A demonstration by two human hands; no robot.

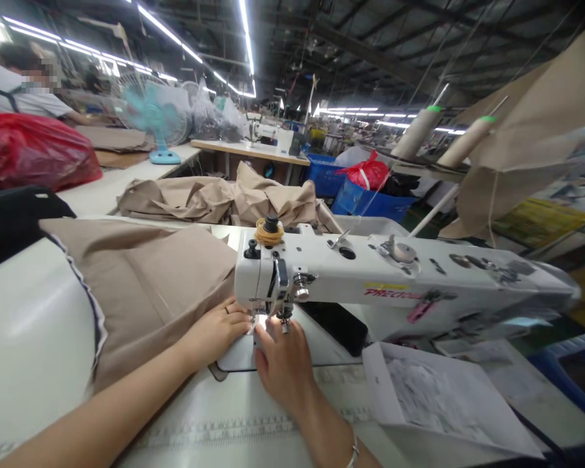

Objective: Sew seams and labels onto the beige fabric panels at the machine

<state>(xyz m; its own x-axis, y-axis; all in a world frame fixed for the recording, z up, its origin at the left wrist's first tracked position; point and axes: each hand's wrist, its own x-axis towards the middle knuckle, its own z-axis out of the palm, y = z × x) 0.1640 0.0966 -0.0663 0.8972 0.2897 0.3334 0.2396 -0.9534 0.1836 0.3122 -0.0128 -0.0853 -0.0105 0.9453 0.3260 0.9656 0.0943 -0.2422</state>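
The left hand (217, 333) lies flat and loosely spread on the beige fabric (141, 292), its fingers reaching toward the needle of the white industrial sewing machine (351, 273). The right hand (285, 364), with a thin bracelet (353, 453) at its wrist, curves down just in front of the presser foot (285, 318); whether it pinches anything is hidden from this angle. The fabric runs from under the left hand up across a rounded white surface (29, 325) at the worktop (244, 416) edge. A measuring scale (214, 432) is marked along the worktop, and a tray of papers (443, 403) sits to the right of the right hand. A yellow rubber band (268, 232) circles a post on the machine head. Beyond the machine lies a crumpled heap of the same beige cloth (219, 201), with a blue crate (324, 175) and a red plastic bag (365, 172) behind it. Two thread cones (416, 133) (465, 142) stand at right beneath hanging beige cloth (526, 130). Farther back are a bulging red sack (34, 151), a teal fan (151, 114), a second sewing machine (268, 133) and a co-worker (24, 91) at another bench.
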